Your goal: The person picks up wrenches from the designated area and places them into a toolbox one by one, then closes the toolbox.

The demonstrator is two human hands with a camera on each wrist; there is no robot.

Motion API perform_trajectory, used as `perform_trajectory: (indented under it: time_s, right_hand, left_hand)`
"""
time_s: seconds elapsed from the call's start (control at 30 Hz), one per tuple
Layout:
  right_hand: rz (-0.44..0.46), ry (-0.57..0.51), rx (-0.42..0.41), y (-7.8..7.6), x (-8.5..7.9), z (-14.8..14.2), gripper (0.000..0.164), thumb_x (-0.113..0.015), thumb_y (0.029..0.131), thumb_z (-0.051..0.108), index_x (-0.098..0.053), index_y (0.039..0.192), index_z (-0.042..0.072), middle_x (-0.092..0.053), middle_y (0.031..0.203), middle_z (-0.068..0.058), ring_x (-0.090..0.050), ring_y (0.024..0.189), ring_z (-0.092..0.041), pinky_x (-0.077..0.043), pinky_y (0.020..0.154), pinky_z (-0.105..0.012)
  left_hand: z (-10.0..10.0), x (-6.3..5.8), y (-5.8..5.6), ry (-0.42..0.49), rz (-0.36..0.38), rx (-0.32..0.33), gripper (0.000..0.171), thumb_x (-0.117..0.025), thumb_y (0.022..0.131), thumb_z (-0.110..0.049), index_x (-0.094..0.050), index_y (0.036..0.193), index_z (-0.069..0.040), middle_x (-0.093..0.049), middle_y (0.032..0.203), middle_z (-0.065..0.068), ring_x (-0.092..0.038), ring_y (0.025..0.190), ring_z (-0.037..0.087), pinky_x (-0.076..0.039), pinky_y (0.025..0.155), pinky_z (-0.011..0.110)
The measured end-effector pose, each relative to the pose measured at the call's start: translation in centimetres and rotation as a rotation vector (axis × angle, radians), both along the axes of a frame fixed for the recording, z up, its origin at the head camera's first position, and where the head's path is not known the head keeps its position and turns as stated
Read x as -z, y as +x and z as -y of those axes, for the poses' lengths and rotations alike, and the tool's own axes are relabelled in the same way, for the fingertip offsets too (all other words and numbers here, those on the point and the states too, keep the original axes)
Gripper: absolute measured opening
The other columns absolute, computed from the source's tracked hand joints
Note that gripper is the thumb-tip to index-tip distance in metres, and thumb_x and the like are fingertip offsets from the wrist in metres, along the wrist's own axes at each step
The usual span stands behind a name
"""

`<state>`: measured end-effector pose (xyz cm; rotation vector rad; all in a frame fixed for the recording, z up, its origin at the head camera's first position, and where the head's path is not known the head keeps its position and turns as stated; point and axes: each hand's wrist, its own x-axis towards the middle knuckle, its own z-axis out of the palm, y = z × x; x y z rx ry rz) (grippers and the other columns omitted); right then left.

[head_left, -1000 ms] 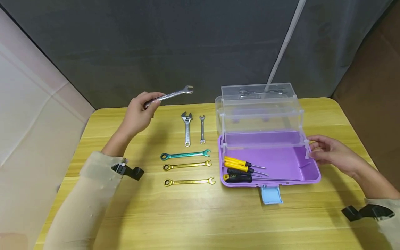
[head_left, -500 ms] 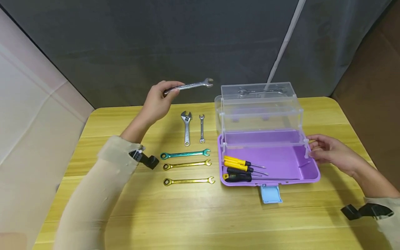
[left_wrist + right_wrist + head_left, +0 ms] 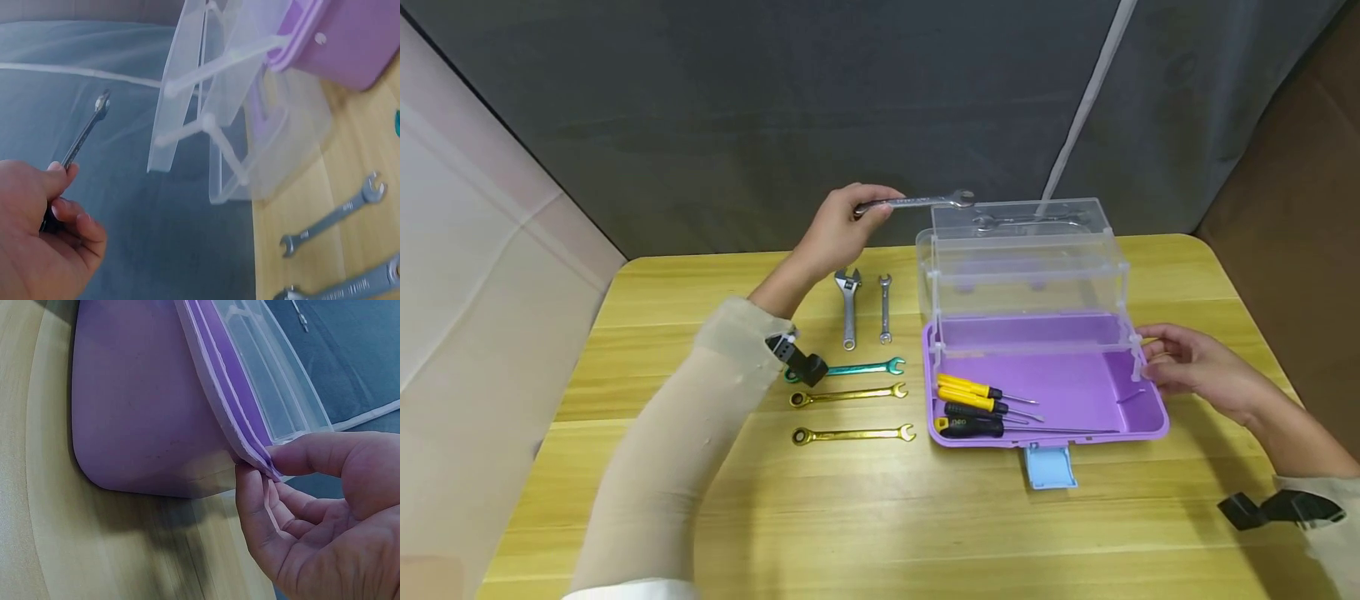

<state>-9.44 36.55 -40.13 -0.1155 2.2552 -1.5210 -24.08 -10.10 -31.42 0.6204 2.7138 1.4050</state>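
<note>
My left hand [image 3: 838,229] holds a silver wrench [image 3: 921,202] between thumb and fingers, raised beyond the table's back edge. Its open-jaw head overlaps the left corner of the clear upper tray [image 3: 1030,257] in the head view; its other end is hidden in the hand. In the left wrist view the same wrench [image 3: 82,139] points away from the tray's side. My right hand [image 3: 1206,375] pinches the right rim of the purple toolbox [image 3: 1159,427], thumb above and fingers below, as the right wrist view shows. Another silver wrench [image 3: 988,223] lies in the topmost clear tray.
Several screwdrivers [image 3: 972,402] lie at the box's front left. Left of it on the table are an adjustable wrench [image 3: 849,312], a small open-end wrench [image 3: 885,308], a green ratchet wrench [image 3: 865,369] and two gold ones [image 3: 850,395]. A blue latch [image 3: 1051,467] hangs in front.
My left hand has carried the silver wrench rightward and slightly up, from left of the adjustable wrench to the clear tray's left corner. The right hand and toolbox have stayed put.
</note>
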Motion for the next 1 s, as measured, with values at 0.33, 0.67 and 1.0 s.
perform_trajectory:
  time_s: [0.33,0.67,1.0]
  right_hand:
    - [-0.003,0.019,0.002,0.0,-0.2,0.0,0.047,-0.056,0.099,-0.007,-0.036,0.141,-0.01,-0.065,0.103,0.003,-0.068,0.088,-0.011,-0.06,0.072,-0.03]
    - [-0.013,-0.002,0.002,0.2,-0.1,-0.3,0.046,-0.056,0.098,-0.009,-0.038,0.14,-0.007,-0.065,0.102,0.002,-0.067,0.087,-0.012,-0.06,0.071,-0.03]
    - [-0.007,-0.001,0.004,0.2,0.0,-0.4,0.047,-0.055,0.097,-0.01,-0.035,0.14,-0.011,-0.064,0.101,0.002,-0.067,0.085,-0.012,-0.06,0.07,-0.031]
  left_hand:
    - [-3.9,0.2,-0.9,0.013,0.008,0.064,0.029,-0.054,0.107,-0.017,-0.068,0.13,-0.007,-0.062,0.128,0.009,-0.058,0.11,0.018,-0.048,0.09,0.031]
    - [-7.5,0.4,-1.4,-0.059,0.059,0.075,0.03,-0.054,0.107,-0.019,-0.067,0.13,-0.008,-0.061,0.133,0.008,-0.058,0.115,0.017,-0.049,0.094,0.029]
    - [-10.0,0.8,-2.2,-0.125,0.023,0.161,0.029,-0.055,0.107,-0.02,-0.069,0.128,-0.005,-0.066,0.127,0.009,-0.06,0.108,0.017,-0.048,0.092,0.029]
